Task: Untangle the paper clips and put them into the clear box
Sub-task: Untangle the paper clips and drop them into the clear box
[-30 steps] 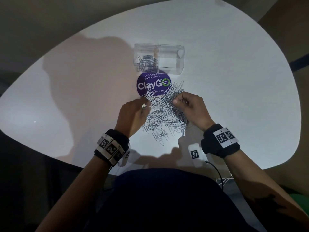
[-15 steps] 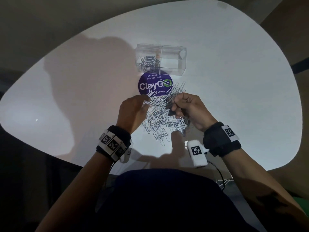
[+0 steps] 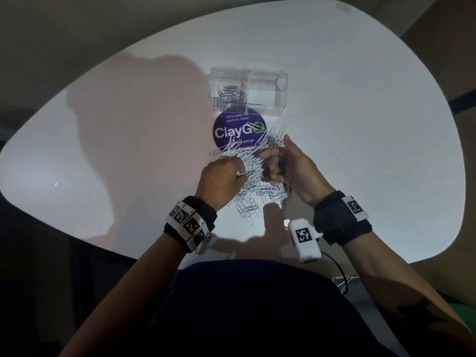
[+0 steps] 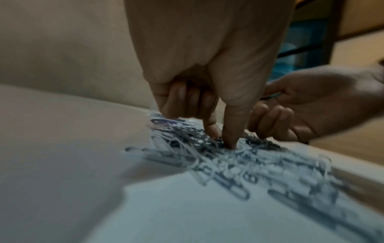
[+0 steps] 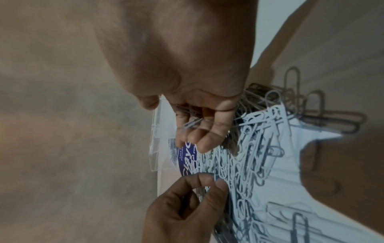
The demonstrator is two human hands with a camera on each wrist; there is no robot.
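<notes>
A tangled heap of silver paper clips [image 3: 257, 181] lies on the white table, partly over a purple round sticker [image 3: 231, 132]. Behind it stands the clear box [image 3: 280, 99], with several clips [image 3: 229, 96] in its left compartment; the right compartment looks bare. My left hand [image 3: 240, 172] is at the heap's left edge, thumb and forefinger [image 4: 229, 139] pinching a clip in the pile. My right hand [image 3: 270, 163] hovers over the heap's right side, palm turned inward, fingers curled round a few paper clips [image 5: 192, 122].
The table edge [image 3: 154, 256] runs close to my body. A white wrist camera [image 3: 304, 238] and its cable hang near the front edge. Bare tabletop [image 3: 373, 150] spreads to both sides of the heap.
My right hand has lifted off the heap and rolled palm inward with clips in its fingers. My left hand has shifted slightly into the heap's left edge.
</notes>
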